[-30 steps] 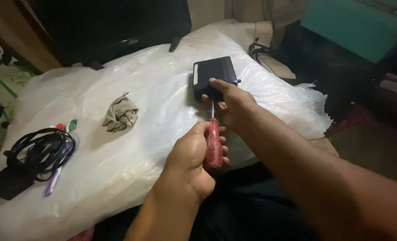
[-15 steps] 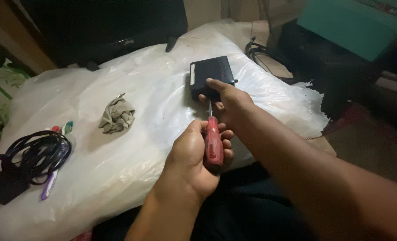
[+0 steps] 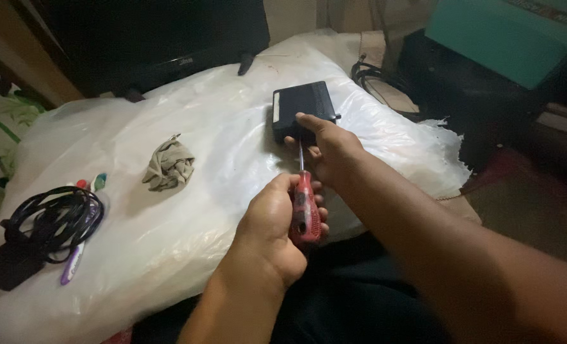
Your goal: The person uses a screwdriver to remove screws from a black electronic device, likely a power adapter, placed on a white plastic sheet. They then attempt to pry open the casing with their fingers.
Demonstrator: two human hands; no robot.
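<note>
Head view: left hand (image 3: 277,220) fingers clench red screwdriver (image 3: 304,207), tip pointing away toward black box (image 3: 301,108); right hand (image 3: 325,146) grips box.

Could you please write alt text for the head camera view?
The left hand grips a red-handled screwdriver, its tip at a small black plastic box steadied by the right hand, on a white plastic sheet beside a crumpled grey cloth.

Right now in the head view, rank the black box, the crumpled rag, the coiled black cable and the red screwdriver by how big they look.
1. Coiled black cable, widest spread.
2. Black box.
3. Crumpled rag, close to the box in looks, so that order is unsure.
4. Red screwdriver, slimmest, partly hidden in the left hand.
</note>
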